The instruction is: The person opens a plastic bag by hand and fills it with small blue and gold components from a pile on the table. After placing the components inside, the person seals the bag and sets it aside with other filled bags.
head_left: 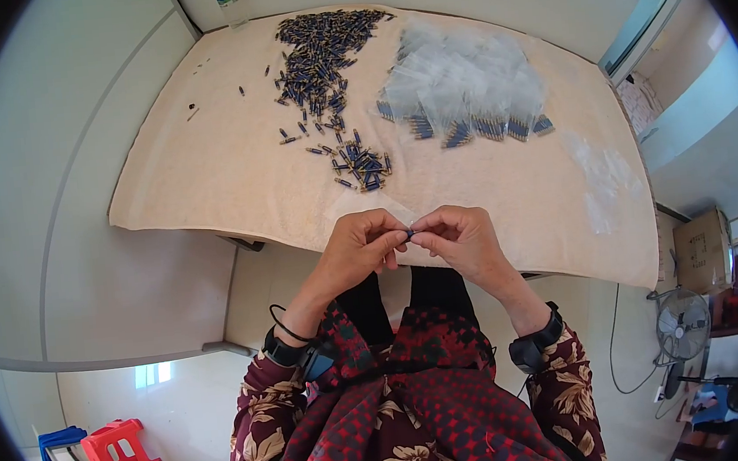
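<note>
Near the front edge of the table, my left hand (360,247) and my right hand (462,238) meet fingertip to fingertip. Between them they pinch a small dark blue cylindrical piece (410,235), mostly covered by the fingers. Just beyond the hands a clear plastic bag (366,202) lies flat on the cloth. A small cluster of loose blue pieces with gold-coloured ends (363,165) sits farther out, and a large heap of the same pieces (319,55) spreads behind it.
Clear bags filled with rows of blue pieces (470,81) overlap at the back right. More thin plastic bags (603,179) lie on the right of the cream cloth (206,170). A bottle (231,4) stands behind. A fan (683,324) and red stool (118,449) are on the floor.
</note>
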